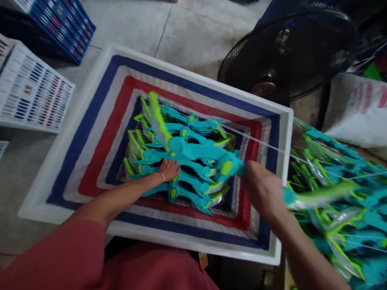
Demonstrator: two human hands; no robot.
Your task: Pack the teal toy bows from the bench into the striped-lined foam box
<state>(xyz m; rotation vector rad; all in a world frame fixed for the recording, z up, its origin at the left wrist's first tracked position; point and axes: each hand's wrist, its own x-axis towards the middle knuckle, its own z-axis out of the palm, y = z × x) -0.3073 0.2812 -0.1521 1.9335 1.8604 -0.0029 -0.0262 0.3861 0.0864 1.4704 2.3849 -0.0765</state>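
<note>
A white crate (284,169) lined with a red, white and blue striped sack holds a stack of turquoise and lime toy bows (193,185). My left hand (168,169) reaches down into the crate and presses flat on the stack, fingers spread. My right hand (262,189) is over the crate's right side and grips one toy bow (187,147) across the stack; the bow is blurred. Its lime tips stick out at the upper left and to the right of the hand.
A heap of more turquoise and lime toy bows (341,201) lies to the right of the crate. A black floor fan (284,52) stands behind it. A white sack (359,108) lies far right. Blue crates (62,24) and white crates (30,90) sit at the left on tiled floor.
</note>
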